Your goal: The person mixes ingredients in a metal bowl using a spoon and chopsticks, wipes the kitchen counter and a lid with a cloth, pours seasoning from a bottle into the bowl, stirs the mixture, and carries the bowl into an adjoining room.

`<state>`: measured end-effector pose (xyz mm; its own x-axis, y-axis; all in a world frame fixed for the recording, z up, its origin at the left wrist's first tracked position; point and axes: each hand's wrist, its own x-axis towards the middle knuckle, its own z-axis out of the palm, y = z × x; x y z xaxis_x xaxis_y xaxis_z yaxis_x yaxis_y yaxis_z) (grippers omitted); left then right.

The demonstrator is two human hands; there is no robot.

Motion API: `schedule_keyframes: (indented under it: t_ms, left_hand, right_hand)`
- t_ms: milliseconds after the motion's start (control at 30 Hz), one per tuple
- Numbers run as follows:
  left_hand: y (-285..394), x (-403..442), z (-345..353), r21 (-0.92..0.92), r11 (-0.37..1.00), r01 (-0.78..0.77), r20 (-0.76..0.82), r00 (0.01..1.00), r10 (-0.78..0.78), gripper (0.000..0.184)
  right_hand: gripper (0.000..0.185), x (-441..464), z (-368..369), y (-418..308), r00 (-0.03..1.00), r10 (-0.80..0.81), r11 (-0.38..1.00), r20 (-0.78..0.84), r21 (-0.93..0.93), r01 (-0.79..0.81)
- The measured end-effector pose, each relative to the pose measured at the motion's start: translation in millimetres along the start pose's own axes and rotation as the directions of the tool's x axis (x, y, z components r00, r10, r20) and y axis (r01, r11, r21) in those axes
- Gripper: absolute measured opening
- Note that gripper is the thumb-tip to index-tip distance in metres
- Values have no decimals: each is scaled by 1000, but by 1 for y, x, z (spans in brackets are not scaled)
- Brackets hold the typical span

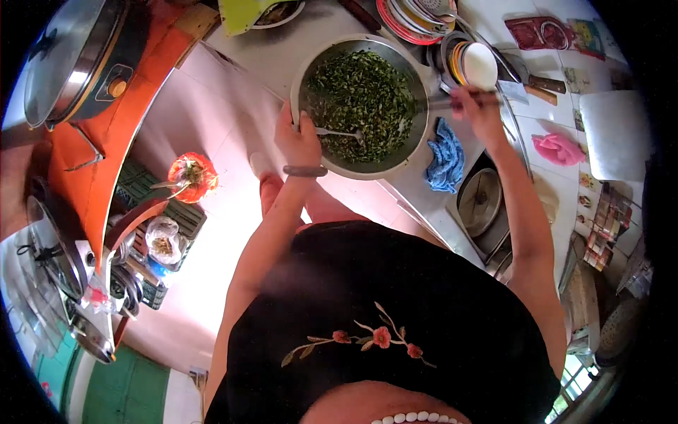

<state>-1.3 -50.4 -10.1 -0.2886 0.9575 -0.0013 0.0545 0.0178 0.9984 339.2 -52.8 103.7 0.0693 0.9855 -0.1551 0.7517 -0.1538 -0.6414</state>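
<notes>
A large metal bowl [298, 85] full of chopped green leaves [360, 99] stands at the counter's edge in front of me. My left hand [300, 138] is closed around its near-left rim. Beside that thumb, a metal spoon [342, 133] reaches into the greens; whether the thumb presses on it I cannot tell. My right hand [477, 109] is closed and slightly blurred at the right of the bowl. From it a long, greyish utensil [438, 104] extends over the bowl's right rim to the greens; its exact kind is smeared. A crumpled blue cloth [445, 155] lies below the right forearm.
Stacked plates [406, 18] and small bowls [477, 65] stand behind the bowl. A sink with a round lid [480, 201] is at the right, near a pink cloth [558, 150]. An electric pan [78, 63] sits on the orange table [152, 42] at left; a red bag [192, 177] is lower down.
</notes>
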Motion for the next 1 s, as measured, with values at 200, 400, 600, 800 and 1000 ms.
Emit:
schedule_keyframes:
  t_ms: [200, 400, 600, 800, 1000]
  left_hand:
    - [-10, -3, 5, 29, 999, 41, -26, 999, -40, 32]
    - [15, 14, -21, 445, 878, -176, 259, 964, 63, 43]
    - [47, 26, -31, 738, 602, -305, 415, 908, -49, 56]
    - [88, 34, -28, 404, 876, -266, 454, 889, 60, 21]
    - [88, 70, 1, 302, 740, -600, 400, 785, 473, 17]
  right_hand:
    - [23, -56, 72, -57, 953, 295, 870, 64, 394, -296]
    - [21, -13, 41, -25, 980, 152, 932, -128, 347, -100]
    - [17, -57, 71, -34, 983, 141, 903, -116, 422, -80]
    - [18, -34, 66, -25, 953, 205, 904, -223, 418, -96]
    - [11, -79, 73, -39, 952, 176, 895, -251, 443, -49]
